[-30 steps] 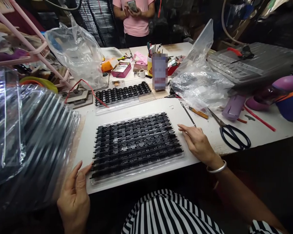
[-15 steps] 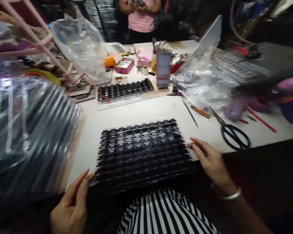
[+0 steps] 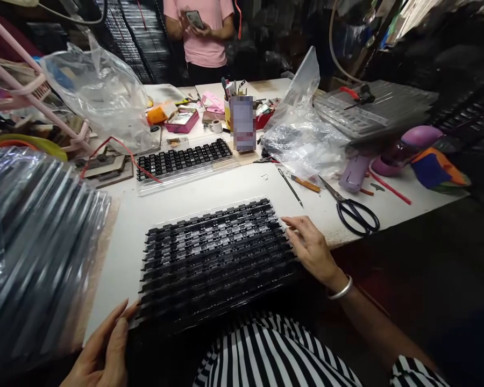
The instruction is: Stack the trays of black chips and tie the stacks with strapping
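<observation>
L hand (image 3: 105,346) & R hand (image 3: 312,247) — pinching opp. edges, tray (image 3: 201,212) w/ black pcs (image 3: 215,252).

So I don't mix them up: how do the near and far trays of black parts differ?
The near tray has the left hand and right hand at its sides; no hand is at the far tray. The near tray juts past the table's front edge, while the far tray lies wholly on the table. A red strip crosses the far tray; none crosses the near tray. Both are clear plastic and carry rows of black parts.
</observation>
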`<action>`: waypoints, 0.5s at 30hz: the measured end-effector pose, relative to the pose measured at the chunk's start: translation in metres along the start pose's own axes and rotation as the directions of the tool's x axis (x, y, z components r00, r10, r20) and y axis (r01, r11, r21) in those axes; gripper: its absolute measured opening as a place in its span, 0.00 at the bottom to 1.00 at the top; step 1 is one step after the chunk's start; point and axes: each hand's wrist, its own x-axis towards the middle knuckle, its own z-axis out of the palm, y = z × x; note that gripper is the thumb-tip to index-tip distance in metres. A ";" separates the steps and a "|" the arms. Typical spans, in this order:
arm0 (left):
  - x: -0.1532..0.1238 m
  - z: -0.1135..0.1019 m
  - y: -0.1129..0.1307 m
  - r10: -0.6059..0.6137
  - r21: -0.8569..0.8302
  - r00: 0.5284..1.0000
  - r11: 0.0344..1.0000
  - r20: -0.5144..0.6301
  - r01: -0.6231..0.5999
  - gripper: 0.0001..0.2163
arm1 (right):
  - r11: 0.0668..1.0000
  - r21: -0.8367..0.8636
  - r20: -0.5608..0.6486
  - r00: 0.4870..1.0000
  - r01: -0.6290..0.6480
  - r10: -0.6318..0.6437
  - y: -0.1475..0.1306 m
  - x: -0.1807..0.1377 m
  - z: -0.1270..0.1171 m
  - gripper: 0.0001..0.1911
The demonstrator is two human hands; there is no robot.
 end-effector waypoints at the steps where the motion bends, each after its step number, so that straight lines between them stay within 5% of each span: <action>1: 0.000 0.000 0.004 -0.030 0.022 1.000 0.999 -0.010 0.030 0.17 | 1.000 -0.009 0.004 1.000 0.030 -0.030 0.000 0.001 0.001 0.16; 8: 0.000 -0.010 0.004 -0.154 -0.012 0.988 0.988 -0.019 0.154 0.21 | 0.999 0.005 -0.009 0.999 0.035 -0.035 -0.003 -0.013 -0.013 0.17; 15: -0.017 -0.005 0.007 -0.115 -0.315 0.964 0.930 0.238 0.188 0.26 | 0.984 0.015 0.138 0.975 -0.179 0.175 0.007 -0.052 -0.028 0.24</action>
